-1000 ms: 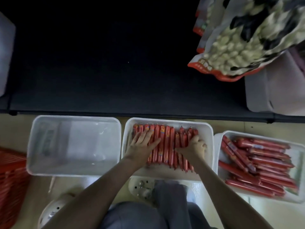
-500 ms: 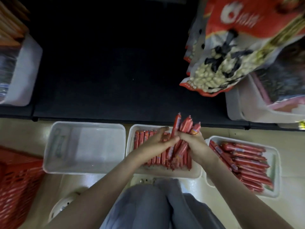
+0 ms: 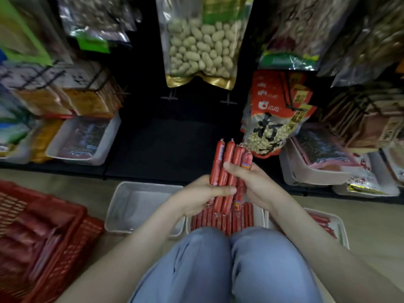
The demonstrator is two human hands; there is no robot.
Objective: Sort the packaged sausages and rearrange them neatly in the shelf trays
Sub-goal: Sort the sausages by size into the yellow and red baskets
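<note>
Red sausages (image 3: pixel 227 171), white tray (image 3: pixel 122 206)

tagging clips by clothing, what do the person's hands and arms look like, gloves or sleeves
No gloves: the left hand and right hand are bare, no ring, watch or bracelet visible. No sleeves show on the left forearm or right forearm.

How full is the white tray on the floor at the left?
Empty: the left tray shows only its bare pale bottom, with nothing lying in it.
</note>
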